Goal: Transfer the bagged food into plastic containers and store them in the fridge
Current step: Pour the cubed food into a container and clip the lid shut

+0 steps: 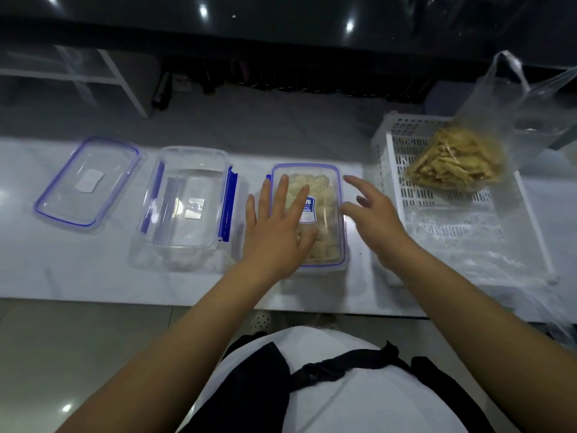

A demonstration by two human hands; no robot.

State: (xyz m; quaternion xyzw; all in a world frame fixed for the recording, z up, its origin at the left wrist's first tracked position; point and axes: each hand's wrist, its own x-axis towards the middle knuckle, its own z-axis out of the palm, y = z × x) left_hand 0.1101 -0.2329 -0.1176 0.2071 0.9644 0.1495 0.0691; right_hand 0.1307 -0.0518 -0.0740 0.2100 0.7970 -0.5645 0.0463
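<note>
A clear plastic container (327,214) with a blue-rimmed lid on top holds pale food pieces at the counter's middle. My left hand (278,226) lies flat on its lid, fingers spread. My right hand (371,214) hovers just right of the container, fingers apart, holding nothing. An empty clear container (187,207) with blue clips stands to the left. Its loose lid (87,182) lies further left. A clear plastic bag (459,160) of yellowish strips rests on a white basket at the right.
The white perforated basket (443,214) sits at the right of the white counter (93,270), with crumpled clear plastic on and beside it. A dark wall and shelf run along the back. The counter's front edge is close to my body.
</note>
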